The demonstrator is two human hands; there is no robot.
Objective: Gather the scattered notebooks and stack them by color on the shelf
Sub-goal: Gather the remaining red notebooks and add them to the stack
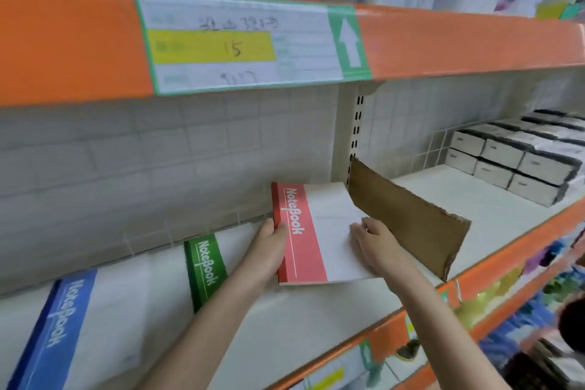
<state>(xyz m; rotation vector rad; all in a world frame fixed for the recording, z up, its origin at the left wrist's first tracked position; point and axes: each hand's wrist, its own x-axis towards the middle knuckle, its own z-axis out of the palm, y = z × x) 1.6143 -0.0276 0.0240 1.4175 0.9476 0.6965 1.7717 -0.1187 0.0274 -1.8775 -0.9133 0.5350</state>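
Left hand grips the red notebook by its spine, right hand lies flat on the cover, probably squaring it against the cardboard just right; green notebook waits left

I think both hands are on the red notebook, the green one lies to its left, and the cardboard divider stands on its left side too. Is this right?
Not quite. In the head view the cardboard divider stands to the right of the red notebook, not the left. The rest holds: left hand and right hand are on it, and the green notebook lies to its left.
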